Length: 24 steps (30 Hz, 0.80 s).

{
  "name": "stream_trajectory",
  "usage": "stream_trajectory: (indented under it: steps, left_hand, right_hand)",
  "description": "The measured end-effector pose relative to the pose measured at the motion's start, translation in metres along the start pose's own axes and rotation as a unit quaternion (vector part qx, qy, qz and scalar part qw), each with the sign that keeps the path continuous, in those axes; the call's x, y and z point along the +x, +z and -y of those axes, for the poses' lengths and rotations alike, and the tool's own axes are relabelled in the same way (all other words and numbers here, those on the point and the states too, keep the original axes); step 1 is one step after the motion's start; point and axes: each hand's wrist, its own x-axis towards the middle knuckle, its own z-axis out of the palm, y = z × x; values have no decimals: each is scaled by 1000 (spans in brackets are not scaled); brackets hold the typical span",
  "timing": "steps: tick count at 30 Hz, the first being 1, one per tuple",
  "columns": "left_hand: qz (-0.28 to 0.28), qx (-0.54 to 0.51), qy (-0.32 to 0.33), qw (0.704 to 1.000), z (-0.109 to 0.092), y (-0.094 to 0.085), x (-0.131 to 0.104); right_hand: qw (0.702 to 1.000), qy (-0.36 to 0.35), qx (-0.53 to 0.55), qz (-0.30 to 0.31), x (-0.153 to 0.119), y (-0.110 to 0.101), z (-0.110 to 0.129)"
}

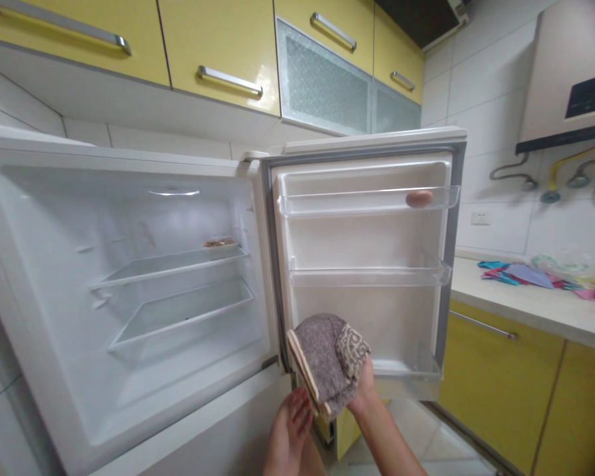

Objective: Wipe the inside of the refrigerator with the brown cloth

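Note:
My right hand grips a folded grey-brown cloth with a cream edge and a patterned band, partly hiding the fingers. To its left, my left hand is raised close to the cloth's lower edge with loosely bent fingers and nothing seen in it. Both hands are in front of the lower part of a white refrigerator door, which is swung wide. The lit refrigerator compartment lies to the left of my hands.
Two glass shelves cross the compartment, and a small packet sits on the upper one. A brown egg rests in the top door rack. Colourful cloths lie on the right counter. Yellow cabinets hang above.

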Motion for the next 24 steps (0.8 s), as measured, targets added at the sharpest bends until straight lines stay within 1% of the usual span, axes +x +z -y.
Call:
stream_trajectory:
  steps: [1, 2, 3, 4, 6, 7, 9, 12, 14, 16, 19, 21, 22, 24]
  left_hand:
    - [34, -72, -38, 996, 2, 4, -6]
    - [60, -131, -59, 988, 3, 9, -13]
    - [76, -174, -67, 980, 3, 15, -20]
    - [84, -201, -65, 974, 4, 20, -27]
    - [76, -225, -50, 970, 6, 26, -36]
    - [70, -228, -42, 970, 7, 26, -39]
    - [63, -232, -42, 970, 11, 19, -38]
    - [60, -249, -80, 963, 18, 0, -28]
    - [56, -250, -112, 960, 23, -13, -23]
    - [56, -239, -135, 960, 24, -21, -22]
    - [91, -219, -142, 961, 20, -27, -31]
    - [100, -192, -123, 968, 14, -28, -39]
    - [83, -169, -112, 976, 11, -29, -44]
    - [9, -110, -82, 991, 4, -36, -51]
  right_hand:
    - [999, 21, 33, 11, -8, 0, -3]
    - [997, 45, 59, 23, -15, 1, -5]
    - [994, 69, 74, 35, -22, 1, -7]
    - [991, 91, 85, 46, -27, 2, -8]
    - [985, 131, 95, 66, -35, 1, -8]
    - [982, 148, 95, 76, -38, 0, -6]
    - [978, 169, 87, 90, -41, -5, -1]
    - [978, 169, 56, 104, -43, -15, 7]
    - [982, 154, -7, 112, -42, -23, 11]
    - [977, 134, -121, 113, -39, -31, 12]
    - [942, 100, -302, 108, -32, -44, 14]
    - [922, 69, -362, 118, -27, -53, 19]
    - [916, 47, -381, 118, -25, -59, 23]
    - [899, -5, -428, 88, -22, -73, 34]
